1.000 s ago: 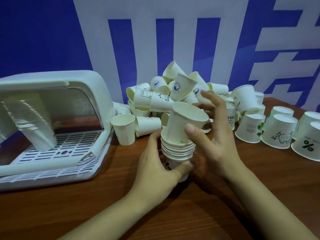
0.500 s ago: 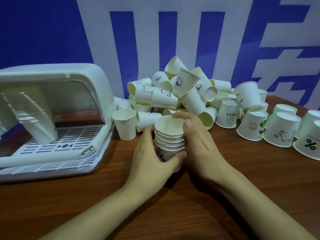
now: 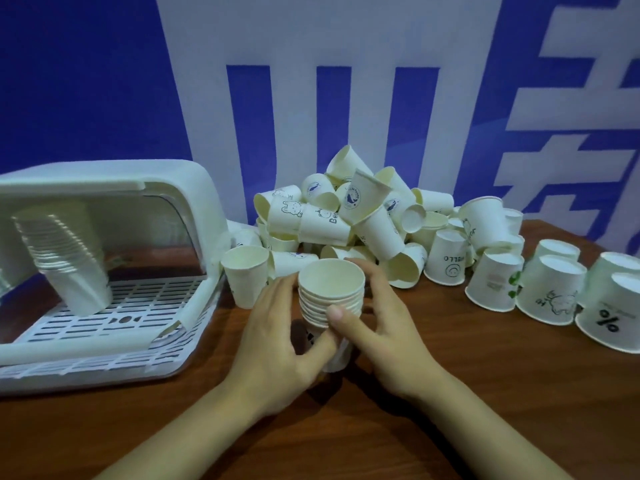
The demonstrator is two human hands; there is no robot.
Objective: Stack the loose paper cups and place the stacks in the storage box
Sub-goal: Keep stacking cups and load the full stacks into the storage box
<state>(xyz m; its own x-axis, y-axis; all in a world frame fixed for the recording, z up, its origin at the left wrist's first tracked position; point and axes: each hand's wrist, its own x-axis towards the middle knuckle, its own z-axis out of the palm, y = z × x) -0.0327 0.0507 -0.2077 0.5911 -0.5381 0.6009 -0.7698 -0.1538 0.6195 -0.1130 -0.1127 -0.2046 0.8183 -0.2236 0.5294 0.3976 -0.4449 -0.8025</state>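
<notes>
left hand (image 3: pixel 277 344): nearest, lower centre; fingers curled round the left side of the cup stack, thumb pressed on its lower front.
right hand (image 3: pixel 377 330): just right of it; thumb on the stack's front rims, fingers wrapped behind the far side, clamped on the stack.
cup stack (image 3: pixel 330 296): upright, mouths up, several nested rims showing, held between both hands just over the table; base hidden by the hands, can't tell if it touches the wood.
table (image 3: pixel 450 427): brown wood grain, carries everything.
single cup (image 3: pixel 246 277): upright, mouth up, just left of the stack, beside the box's open front corner.
storage box (image 3: pixel 114 188): white, left side, front open, slatted white floor tray.
stored stack (image 3: pixel 65 261): long nested stack inside the box, tilted, narrow end down on the slatted floor, seen partly through a cloudy panel.
inverted cups (image 3: pixel 550 292): right side, mouths down, separate, prints incl. a percent sign and a smiley with HELLO.
cup pile (image 3: pixel 349 216): loose heap behind the hands, cups lying at all angles, some with animal prints, reaching the wall.
wall (image 3: pixel 86 81): farthest, blue and white banner with large shapes.
</notes>
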